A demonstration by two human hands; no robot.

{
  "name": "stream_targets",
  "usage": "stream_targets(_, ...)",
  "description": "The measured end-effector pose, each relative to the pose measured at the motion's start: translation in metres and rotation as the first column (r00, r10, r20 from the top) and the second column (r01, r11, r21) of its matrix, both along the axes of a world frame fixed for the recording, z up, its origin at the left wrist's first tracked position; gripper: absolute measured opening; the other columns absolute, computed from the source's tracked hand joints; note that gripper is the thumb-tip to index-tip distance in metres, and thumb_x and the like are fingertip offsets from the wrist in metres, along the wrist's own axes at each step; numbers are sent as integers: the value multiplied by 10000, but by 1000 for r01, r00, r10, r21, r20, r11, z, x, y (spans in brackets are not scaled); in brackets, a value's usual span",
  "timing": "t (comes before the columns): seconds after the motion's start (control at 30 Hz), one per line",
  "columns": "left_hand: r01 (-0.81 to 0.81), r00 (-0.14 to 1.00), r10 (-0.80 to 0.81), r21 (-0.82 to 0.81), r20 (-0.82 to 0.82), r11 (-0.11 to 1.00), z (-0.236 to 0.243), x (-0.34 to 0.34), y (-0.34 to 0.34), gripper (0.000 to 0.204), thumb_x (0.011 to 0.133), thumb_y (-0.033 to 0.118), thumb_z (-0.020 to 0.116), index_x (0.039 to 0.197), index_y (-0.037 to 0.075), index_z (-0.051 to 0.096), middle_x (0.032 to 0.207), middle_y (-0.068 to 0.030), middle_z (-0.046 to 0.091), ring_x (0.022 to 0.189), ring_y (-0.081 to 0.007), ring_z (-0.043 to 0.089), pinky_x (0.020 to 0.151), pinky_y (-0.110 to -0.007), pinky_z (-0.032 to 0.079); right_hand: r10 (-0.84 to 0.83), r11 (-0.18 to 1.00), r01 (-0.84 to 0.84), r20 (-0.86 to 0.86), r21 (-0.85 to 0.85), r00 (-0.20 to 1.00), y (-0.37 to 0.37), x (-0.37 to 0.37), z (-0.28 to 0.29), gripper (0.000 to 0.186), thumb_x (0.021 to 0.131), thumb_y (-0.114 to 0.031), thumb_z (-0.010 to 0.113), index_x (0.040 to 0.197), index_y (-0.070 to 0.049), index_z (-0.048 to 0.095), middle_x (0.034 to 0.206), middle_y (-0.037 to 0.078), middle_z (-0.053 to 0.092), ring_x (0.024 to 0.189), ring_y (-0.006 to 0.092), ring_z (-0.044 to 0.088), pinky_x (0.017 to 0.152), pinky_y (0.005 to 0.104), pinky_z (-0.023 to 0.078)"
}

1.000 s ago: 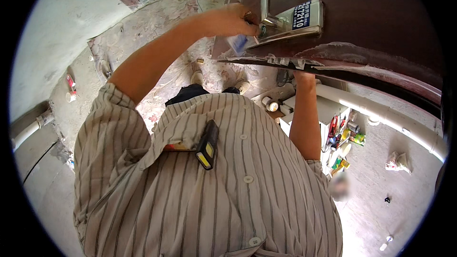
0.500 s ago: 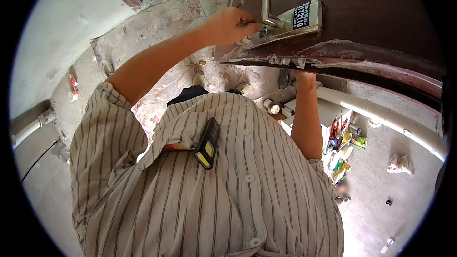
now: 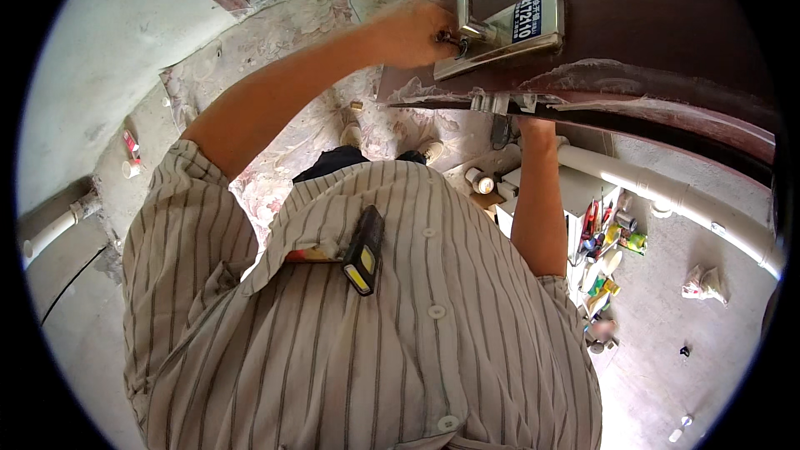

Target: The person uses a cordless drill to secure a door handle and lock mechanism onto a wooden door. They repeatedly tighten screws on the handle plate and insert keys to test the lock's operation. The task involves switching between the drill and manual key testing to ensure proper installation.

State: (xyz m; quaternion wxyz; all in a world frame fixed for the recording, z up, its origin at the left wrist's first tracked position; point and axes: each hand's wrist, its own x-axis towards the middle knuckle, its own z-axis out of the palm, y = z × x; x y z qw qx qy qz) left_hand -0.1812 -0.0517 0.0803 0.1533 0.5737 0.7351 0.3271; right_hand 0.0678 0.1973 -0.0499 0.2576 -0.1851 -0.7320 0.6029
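Note:
My left hand (image 3: 423, 33) is closed on what looks like a small metal key at the lock cylinder (image 3: 460, 47), just below the lever handle (image 3: 467, 0) on the door's silver plate (image 3: 542, 37), which bears a printed sticker. My right hand (image 3: 537, 129) reaches to the underside of the dark wooden door (image 3: 650, 33) near the metal latch pieces (image 3: 492, 102); its fingers are hidden behind the edge. A black and yellow work light (image 3: 363, 250) sits in my shirt pocket.
Tools and containers (image 3: 596, 229) lie heaped by a white box at lower right. A white pipe (image 3: 633, 175) runs along the right floor, near a plastic bag (image 3: 702, 283). Patterned floor covering (image 3: 308, 125) lies underfoot. A pale wall (image 3: 92, 75) and another pipe (image 3: 54, 229) are at left.
My left hand has risen slightly at the lock. The blue object hanging below it a second ago is out of sight. My right hand has barely moved.

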Motion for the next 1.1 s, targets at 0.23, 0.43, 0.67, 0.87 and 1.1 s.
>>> stream_targets(0.23, -38, 995, 51, 148, -85, 988, 4, 18, -15, 322, 831, 328, 634, 1046, 97, 693, 1058, -112, 661, 834, -322, 668, 735, -424, 542, -38, 987, 26, 76, 156, 996, 13, 4, -18, 404, 947, -296, 556, 1290, -98, 480, 1284, 94, 508, 1153, 261, 497, 991, 427, 425)
stream_targets(0.43, -57, 972, 44, 50, 230, 997, 10, 12, -16, 340, 851, 337, 623, 1056, 79, 709, 783, -175, 685, 684, -306, 648, 655, -411, 499, -71, 976, 47, 105, 212, 992, 21, 6, -29, 378, 959, -317, 538, 1276, -119, 487, 1263, 83, 512, 1138, 245, 506, 973, 427, 446)
stream_targets(0.67, -167, 956, 176, -59, 234, 984, 24, 19, -18, 385, 842, 363, 633, 1074, 62, 697, 789, -190, 677, 697, -334, 661, 662, -406, 505, 96, 994, -94, 46, -54, 994, 12, 12, -26, 410, 970, -389, 515, 1269, -109, 492, 1220, 73, 535, 1097, 233, 525, 966, 421, 454)
stream_targets(0.87, -508, 830, 399, 232, 389, 830, 24, 86, -43, 389, 824, 262, 688, 1145, 46, 653, 925, -192, 684, 785, -317, 677, 692, -373, 508, -99, 848, 61, 44, 527, 994, -26, -19, -5, 374, 983, -373, 503, 1211, -77, 509, 1142, 74, 561, 1031, 212, 543, 918, 373, 456)
stream_targets(1.1, -638, 768, 484, 444, 419, 629, -2, 107, -85, 721, 764, 261, 766, 1379, 20, 476, 961, -116, 610, 739, -150, 425, 637, -272, 370, 649, 683, -687, -227, -248, 726, -63, -89, 85, 546, 1014, -467, 381, 1355, -41, 395, 1277, 83, 478, 1171, 232, 454, 1046, 372, 336)
